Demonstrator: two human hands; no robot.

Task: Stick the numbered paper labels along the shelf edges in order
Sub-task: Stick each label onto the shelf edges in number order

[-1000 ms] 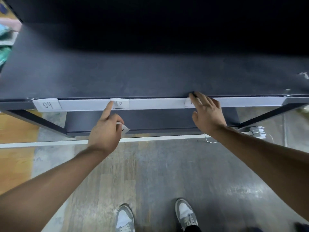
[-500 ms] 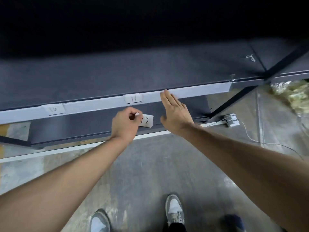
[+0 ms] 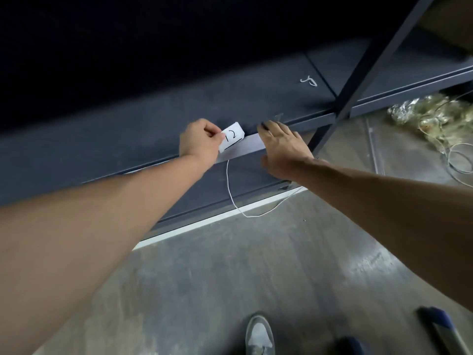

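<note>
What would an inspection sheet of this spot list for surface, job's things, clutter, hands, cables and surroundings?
Surface: dark shelf, white strip along its front edge.
Job's things: label marked 12, held at the strip.
Clutter: small white scrap on the shelf; crinkled wrapping at right.
Hands: left hand pinches the label; right hand flat on the shelf edge.
Cables: white cable hangs below the strip; coiled cable at right.
Surroundings: grey floor, shelf post, one shoe.
</note>
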